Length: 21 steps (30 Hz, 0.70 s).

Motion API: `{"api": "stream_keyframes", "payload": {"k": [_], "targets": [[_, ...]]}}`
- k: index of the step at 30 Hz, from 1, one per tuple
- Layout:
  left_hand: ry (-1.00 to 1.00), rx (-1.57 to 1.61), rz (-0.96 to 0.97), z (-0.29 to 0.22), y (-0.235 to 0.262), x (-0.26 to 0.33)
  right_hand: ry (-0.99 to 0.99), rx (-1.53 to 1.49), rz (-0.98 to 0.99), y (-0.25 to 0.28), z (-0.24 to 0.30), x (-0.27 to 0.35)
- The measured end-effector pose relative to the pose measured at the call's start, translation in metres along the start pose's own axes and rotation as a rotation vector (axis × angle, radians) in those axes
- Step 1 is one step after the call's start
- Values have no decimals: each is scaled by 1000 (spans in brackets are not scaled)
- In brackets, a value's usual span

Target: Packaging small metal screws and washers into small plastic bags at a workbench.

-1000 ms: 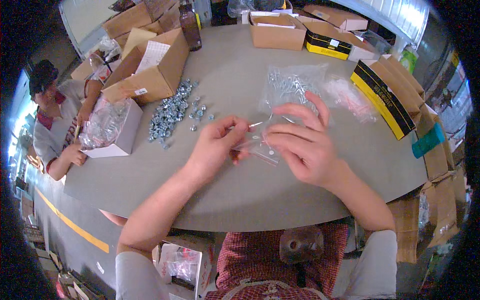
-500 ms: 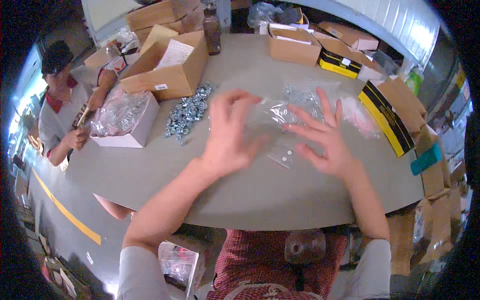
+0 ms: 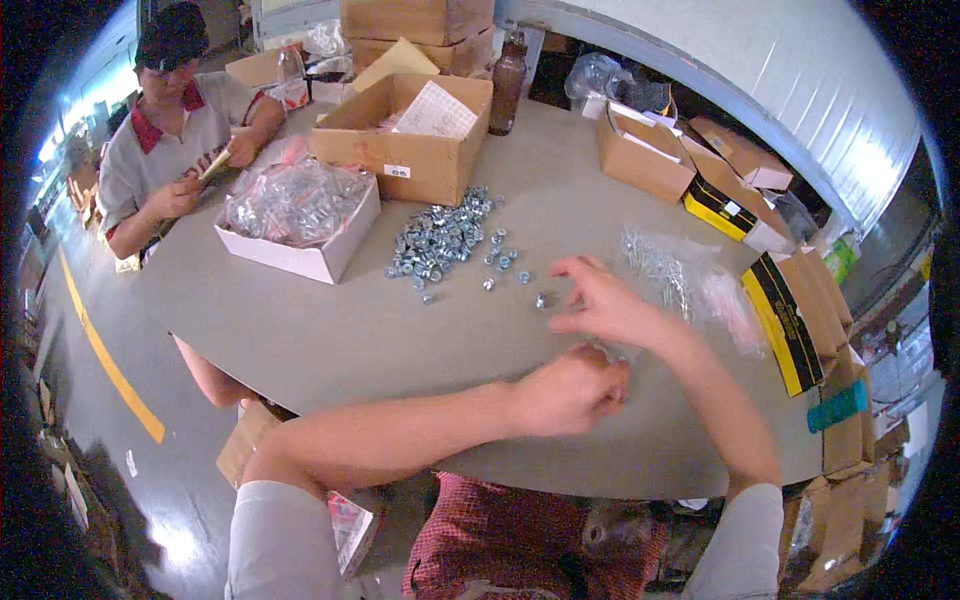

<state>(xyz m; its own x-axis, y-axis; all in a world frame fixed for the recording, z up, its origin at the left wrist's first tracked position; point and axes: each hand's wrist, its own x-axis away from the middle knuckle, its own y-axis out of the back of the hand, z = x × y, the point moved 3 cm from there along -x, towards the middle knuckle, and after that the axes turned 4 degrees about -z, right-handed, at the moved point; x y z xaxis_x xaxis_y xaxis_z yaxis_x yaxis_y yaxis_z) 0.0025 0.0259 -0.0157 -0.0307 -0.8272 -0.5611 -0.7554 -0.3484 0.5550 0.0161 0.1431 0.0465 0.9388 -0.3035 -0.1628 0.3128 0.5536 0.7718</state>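
Observation:
My right hand (image 3: 605, 308) is stretched over the grey table (image 3: 330, 330), fingers apart, its thumb and forefinger on either side of a loose metal nut (image 3: 542, 299) without holding it. My left hand (image 3: 568, 392) lies just behind it with the fingers curled, pinching a small clear bag (image 3: 614, 353) that is mostly hidden under my right wrist. A heap of metal nuts (image 3: 438, 242) sits further left, with a few strays between it and my right hand. Clear bags of screws (image 3: 660, 268) lie just beyond my right hand.
Another person (image 3: 175, 130) sits at the table's far left, handling something small. Before them stands a white box of filled clear bags (image 3: 295, 215). An open cardboard box (image 3: 405, 135), a brown bottle (image 3: 507, 85), and black and yellow boxes (image 3: 780, 310) ring the table.
Both hands have let go of the bag and screw they held together. My right hand has reached left toward a loose nut, and my left hand has dropped back and curled shut.

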Motion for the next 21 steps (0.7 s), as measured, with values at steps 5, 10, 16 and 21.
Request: {"api": "stream_keyframes", "payload": {"k": [5,10,16,21], "targets": [[-193,60,18,-6,-4,-3,14,145,81,-36,-38,-57],[-174,31,40,-5,-3,0,59,1,146,-48,-34,-82],[-195,41,30,-5,-4,0,189,-17,141,-51,-38,-83],[-220,-2,29,-5,-7,-3,248,273,-143,-39,-61,-78]]}}
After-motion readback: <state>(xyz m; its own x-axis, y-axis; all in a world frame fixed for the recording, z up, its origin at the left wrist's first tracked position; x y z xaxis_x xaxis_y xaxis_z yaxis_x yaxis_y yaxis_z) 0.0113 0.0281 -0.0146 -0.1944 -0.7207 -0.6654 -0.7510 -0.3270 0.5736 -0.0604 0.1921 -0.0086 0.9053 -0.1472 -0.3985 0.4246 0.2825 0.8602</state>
